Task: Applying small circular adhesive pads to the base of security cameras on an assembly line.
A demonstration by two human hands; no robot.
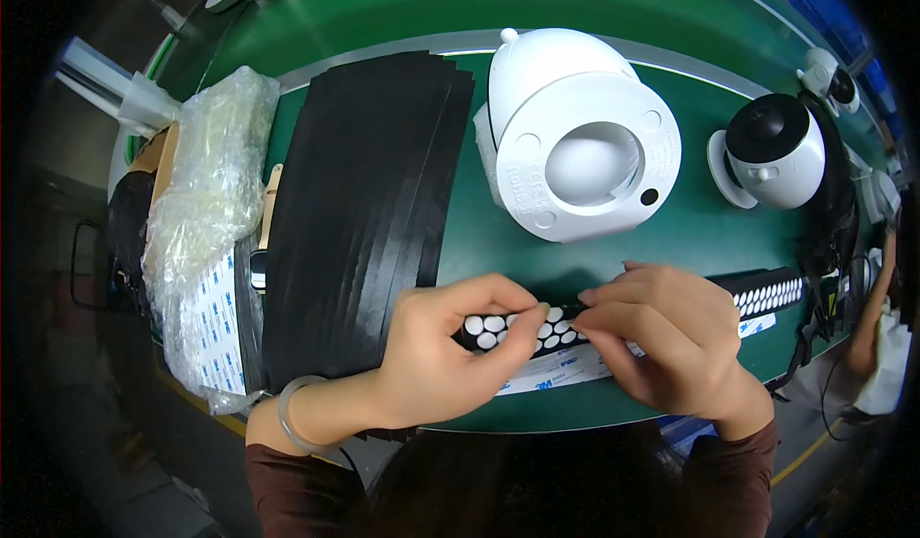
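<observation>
A black strip (486,325) dotted with rows of round white pads lies on the table in front of me, running rightward beneath both hands. My left hand (441,346) closes thumb and index finger in a pinch at the strip's upper edge. Beside it, the fingertips of my right hand (666,337) are pressed together over the pads; whatever they pinch is too small to make out. The strip's far end emerges to the right of my right hand. White backing paper (565,370) with blue print shows along the strip's near side.
Black sheets (359,193) lie stacked at the left, beside a bubble-wrapped package (216,145). Behind my hands stands a large white rounded housing (522,179) with a ring-shaped base. A smaller white device (795,169) with a black face and dark cables (839,183) occupy the right. Another person's arm (870,322) shows at far right.
</observation>
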